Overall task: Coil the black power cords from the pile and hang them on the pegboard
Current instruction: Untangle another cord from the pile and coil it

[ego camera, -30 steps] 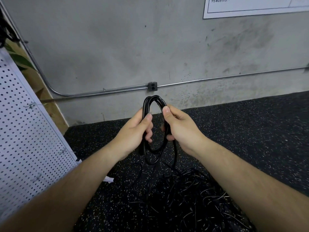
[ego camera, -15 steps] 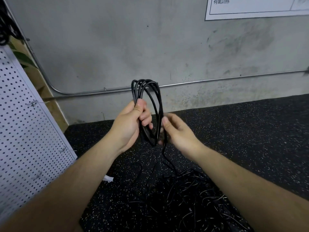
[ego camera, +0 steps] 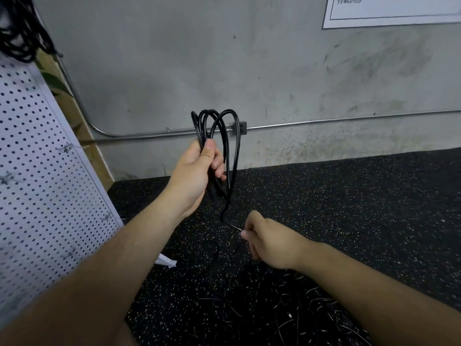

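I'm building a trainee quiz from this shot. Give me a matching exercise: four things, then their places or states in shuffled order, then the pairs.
1 coiled cord
2 cord pile
3 pegboard
4 right hand

A stands at the left edge
B lies on the speckled floor
C pinches the loose tail
D held up in the left hand

Pairs: 1-D; 2-B; 3-A; 4-C

Right hand [ego camera: 269, 243] has left the coil [ego camera: 199, 128]; lower now, pinching its tail.
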The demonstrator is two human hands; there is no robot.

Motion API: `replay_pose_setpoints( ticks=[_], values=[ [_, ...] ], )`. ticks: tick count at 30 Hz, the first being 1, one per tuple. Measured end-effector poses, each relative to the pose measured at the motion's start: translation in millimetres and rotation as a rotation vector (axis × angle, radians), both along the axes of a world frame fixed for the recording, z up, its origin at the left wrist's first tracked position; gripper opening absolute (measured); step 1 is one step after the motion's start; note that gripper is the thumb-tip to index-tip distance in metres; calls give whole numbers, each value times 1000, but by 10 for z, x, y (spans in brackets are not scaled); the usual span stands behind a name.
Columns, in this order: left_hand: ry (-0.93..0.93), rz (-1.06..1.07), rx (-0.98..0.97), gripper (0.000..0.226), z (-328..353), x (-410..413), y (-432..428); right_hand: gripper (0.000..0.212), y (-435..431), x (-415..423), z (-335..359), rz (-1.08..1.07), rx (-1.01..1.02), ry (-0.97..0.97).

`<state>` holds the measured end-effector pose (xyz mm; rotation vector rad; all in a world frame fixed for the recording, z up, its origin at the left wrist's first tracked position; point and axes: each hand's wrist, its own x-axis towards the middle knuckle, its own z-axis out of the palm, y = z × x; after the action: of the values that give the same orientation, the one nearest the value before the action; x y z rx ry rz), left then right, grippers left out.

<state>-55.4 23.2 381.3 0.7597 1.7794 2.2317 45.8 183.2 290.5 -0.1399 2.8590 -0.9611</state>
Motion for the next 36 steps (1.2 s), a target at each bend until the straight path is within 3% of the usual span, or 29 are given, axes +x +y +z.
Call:
replay_pose_setpoints(
  ticks=[4,9,13,18,22,28,36],
  values=[
    [80,83,-123,25,-67,-11,54,23,-140,73,287,30,67,182],
    [-19,100,-101,26,-77,-92,23,16,-141,166,449,71,48,275],
    [-70,28,-62,26,-40,-57,-24,10,42,118,452,-57,49,208],
    [-29,-34,-174,26,-29,15,-24,8,319,9,402,-225,37,155],
    [-117,-34,-205,28,-38,-34,-19,14,437,-77,371,-363,109,91],
    [-276,-102,-43,24,7,113,63,18,317,-95,355,-293,193,82],
    [-101,-73,-119,25,-21,80,59,12,242,40,488,-151,250,115]
  ],
)
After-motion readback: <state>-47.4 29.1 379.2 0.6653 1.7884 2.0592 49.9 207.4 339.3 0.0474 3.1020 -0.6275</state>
